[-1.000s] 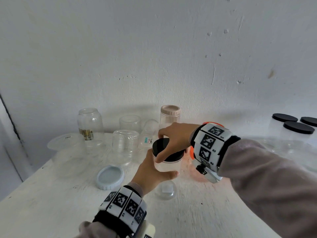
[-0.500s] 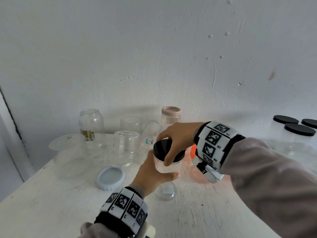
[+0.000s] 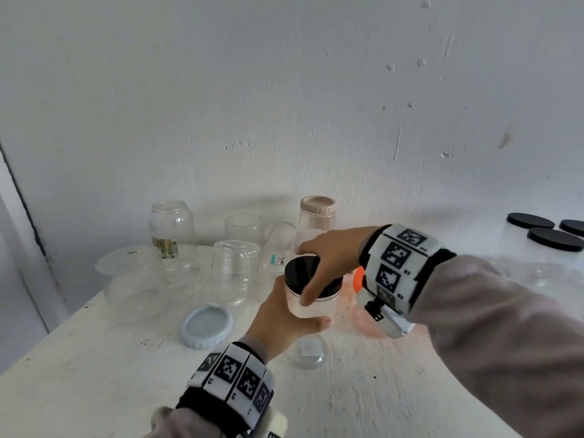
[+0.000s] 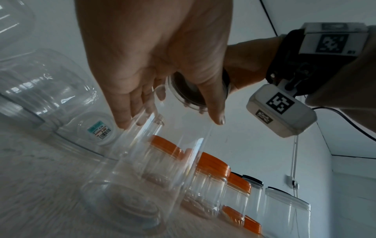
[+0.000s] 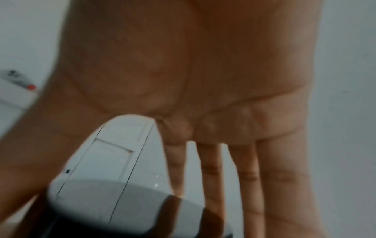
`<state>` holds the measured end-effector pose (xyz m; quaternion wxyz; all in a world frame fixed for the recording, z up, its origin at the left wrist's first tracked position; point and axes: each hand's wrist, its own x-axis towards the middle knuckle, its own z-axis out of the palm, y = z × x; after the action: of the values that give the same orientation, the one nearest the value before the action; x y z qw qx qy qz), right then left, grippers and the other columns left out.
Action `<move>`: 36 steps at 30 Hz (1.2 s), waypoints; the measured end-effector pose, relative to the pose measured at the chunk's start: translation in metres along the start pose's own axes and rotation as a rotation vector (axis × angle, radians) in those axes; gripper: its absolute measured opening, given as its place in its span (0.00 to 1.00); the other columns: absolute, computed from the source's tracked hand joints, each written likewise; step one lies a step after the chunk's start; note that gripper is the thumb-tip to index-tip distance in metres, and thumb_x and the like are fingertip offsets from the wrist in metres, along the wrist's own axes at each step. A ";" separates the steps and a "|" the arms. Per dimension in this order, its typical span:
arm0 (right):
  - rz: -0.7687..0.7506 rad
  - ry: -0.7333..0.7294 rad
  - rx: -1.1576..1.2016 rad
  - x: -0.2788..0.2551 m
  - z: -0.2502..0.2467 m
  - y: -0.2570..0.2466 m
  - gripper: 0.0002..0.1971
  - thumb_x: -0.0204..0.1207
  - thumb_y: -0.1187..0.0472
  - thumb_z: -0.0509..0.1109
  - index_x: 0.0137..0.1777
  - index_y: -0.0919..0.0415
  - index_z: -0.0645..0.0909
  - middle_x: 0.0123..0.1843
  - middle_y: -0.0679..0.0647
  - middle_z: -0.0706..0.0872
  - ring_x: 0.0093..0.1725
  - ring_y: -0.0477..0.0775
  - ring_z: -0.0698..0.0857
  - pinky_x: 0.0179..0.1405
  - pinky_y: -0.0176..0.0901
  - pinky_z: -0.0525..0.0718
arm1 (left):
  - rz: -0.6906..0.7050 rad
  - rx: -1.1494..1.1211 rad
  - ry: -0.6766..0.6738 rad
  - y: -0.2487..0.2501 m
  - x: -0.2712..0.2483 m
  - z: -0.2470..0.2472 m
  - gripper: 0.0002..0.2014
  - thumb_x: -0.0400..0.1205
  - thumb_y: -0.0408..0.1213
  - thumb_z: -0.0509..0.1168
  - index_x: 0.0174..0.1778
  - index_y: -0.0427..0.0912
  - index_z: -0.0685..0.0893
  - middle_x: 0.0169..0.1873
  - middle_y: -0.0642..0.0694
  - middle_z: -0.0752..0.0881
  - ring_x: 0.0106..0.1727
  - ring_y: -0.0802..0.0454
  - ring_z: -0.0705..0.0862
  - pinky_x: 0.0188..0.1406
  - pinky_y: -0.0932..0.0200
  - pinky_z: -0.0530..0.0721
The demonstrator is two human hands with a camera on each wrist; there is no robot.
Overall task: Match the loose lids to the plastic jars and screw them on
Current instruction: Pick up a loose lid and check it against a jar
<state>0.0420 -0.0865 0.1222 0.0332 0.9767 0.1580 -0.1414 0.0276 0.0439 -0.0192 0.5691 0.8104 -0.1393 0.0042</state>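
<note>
A clear plastic jar (image 3: pixel 313 306) stands upright at the middle of the white table (image 3: pixel 94 374). My left hand (image 3: pixel 284 314) grips its body from the near left, thumb across the front. A glossy black lid (image 3: pixel 298 268) sits on the jar's mouth. My right hand (image 3: pixel 328 263) arches over the lid from the right, with fingers at the far rim and thumb on the near rim. In the left wrist view my left hand's fingers (image 4: pixel 130 112) wrap the jar (image 4: pixel 154 169), and the lid (image 4: pixel 189 91) shows from below. The right wrist view shows my palm over the lid (image 5: pixel 126 202).
A loose pale blue lid (image 3: pixel 207 325) and a small clear lid (image 3: pixel 308 354) lie near the jar. Several open clear jars (image 3: pixel 232 270) and a pink-lidded jar (image 3: pixel 317 213) stand behind. Black-lidded jars (image 3: pixel 554 240) stand at right, orange-lidded jars (image 4: pixel 213 165) behind my right wrist.
My right hand has turned on the black lid, its thumb sliding rightwards along the near rim. The left hand has kept the jar in place.
</note>
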 end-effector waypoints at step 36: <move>0.017 0.085 0.001 0.005 0.002 -0.005 0.39 0.56 0.23 0.71 0.61 0.49 0.79 0.45 0.44 0.84 0.28 0.40 0.82 0.31 0.37 0.79 | 0.000 0.015 0.006 0.003 -0.002 0.001 0.39 0.63 0.48 0.82 0.63 0.62 0.65 0.54 0.67 0.78 0.54 0.75 0.74 0.41 0.77 0.72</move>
<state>0.0441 -0.0805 0.1192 0.0271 0.9832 0.1507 -0.0998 0.0249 0.0430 -0.0174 0.5634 0.8146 -0.1375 0.0074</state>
